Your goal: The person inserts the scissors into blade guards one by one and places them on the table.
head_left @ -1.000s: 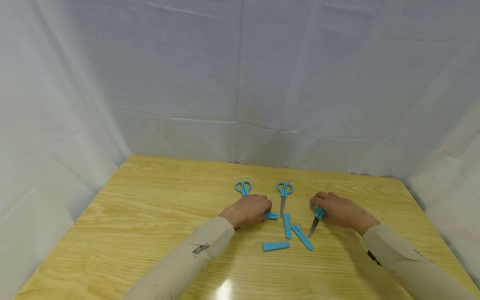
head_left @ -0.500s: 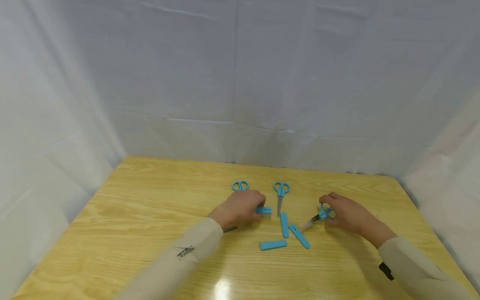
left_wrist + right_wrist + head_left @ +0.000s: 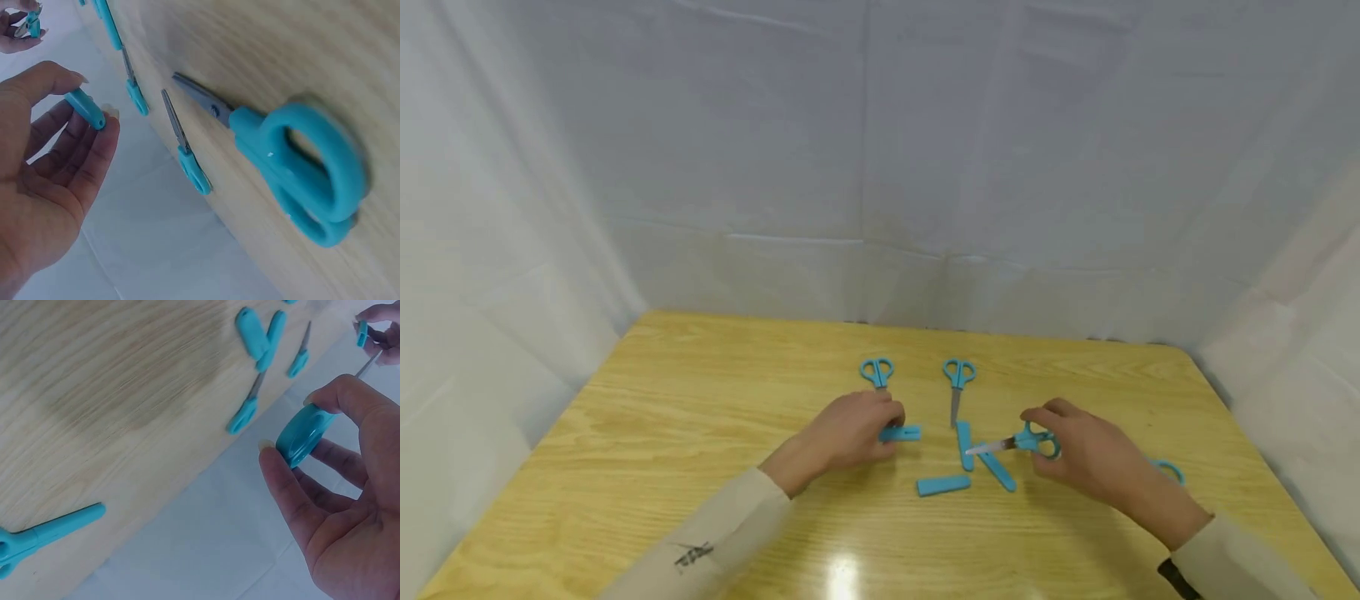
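My left hand (image 3: 853,429) pinches a blue scissors cover (image 3: 901,433) between thumb and fingers, its slotted end toward the right. In the left wrist view this cover (image 3: 85,107) is held off the table. My right hand (image 3: 1086,450) grips a pair of scissors (image 3: 1030,441) by the blue handles, raised, with the blades pointing left toward the left hand. A gap separates blade tip and held cover. Beyond the left hand lie bare scissors (image 3: 877,371), partly hidden by it. Other bare scissors (image 3: 958,375) lie at the back middle.
Loose covers lie between the hands: one upright (image 3: 964,450), one slanted (image 3: 1000,473), one crosswise (image 3: 943,486). Bare scissors (image 3: 300,169) lie near the left wrist. Covered scissors (image 3: 53,534) lie near the right wrist. A white sheet (image 3: 865,167) hangs behind the wooden table (image 3: 737,367).
My right hand has lifted the scissors and swung their blades from pointing down at the table to pointing left. My left hand has moved left with the cover.
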The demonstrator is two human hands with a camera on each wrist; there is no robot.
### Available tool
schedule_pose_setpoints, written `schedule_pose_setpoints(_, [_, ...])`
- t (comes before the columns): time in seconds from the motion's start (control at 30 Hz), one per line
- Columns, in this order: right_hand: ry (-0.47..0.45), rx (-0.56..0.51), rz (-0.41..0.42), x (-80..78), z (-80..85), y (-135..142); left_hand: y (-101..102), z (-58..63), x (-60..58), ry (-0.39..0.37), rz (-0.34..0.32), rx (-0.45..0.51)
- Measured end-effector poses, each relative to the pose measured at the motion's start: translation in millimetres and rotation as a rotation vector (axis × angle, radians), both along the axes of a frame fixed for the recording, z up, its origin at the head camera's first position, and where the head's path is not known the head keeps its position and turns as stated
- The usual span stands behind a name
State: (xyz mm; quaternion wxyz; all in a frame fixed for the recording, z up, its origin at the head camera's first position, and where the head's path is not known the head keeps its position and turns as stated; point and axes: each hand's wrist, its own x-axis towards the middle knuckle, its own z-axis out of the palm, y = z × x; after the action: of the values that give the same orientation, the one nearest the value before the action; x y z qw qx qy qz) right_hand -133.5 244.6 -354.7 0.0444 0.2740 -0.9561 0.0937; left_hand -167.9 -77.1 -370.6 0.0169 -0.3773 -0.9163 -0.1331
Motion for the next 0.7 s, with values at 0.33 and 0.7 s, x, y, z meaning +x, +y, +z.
schedule_pose_setpoints(0.33, [-0.046,-0.043,-0.046,17.8,-2.0,-17.1,-4.2,-3.5,21.5,-0.001,-0.038,0.064])
schedule_pose_setpoints(0.7, [-0.003,-0.063,-0.05,27.2,-16.8,-28.8,-3.9,-13.8,34.1,-0.032,0.002,0.138])
